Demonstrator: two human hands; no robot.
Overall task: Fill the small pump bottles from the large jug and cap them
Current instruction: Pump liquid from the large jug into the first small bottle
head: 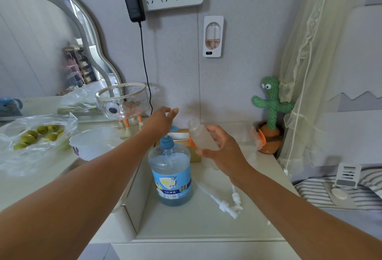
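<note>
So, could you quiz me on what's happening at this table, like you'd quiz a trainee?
1. True or false: the small bottle held in the right hand already has its pump on.
2. Which hand holds nothing: A left hand, B right hand?
3. Fill in: the loose white pump tops lie to the ___ of the large jug.
Key: 1 false; 2 A; 3 right.

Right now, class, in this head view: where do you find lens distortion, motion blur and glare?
Head view: the wide-angle lens stretches everything near the corners; the small translucent plastic bottle in the right hand is softly blurred; the clear plastic bag of green fruit shows pale glare.
</note>
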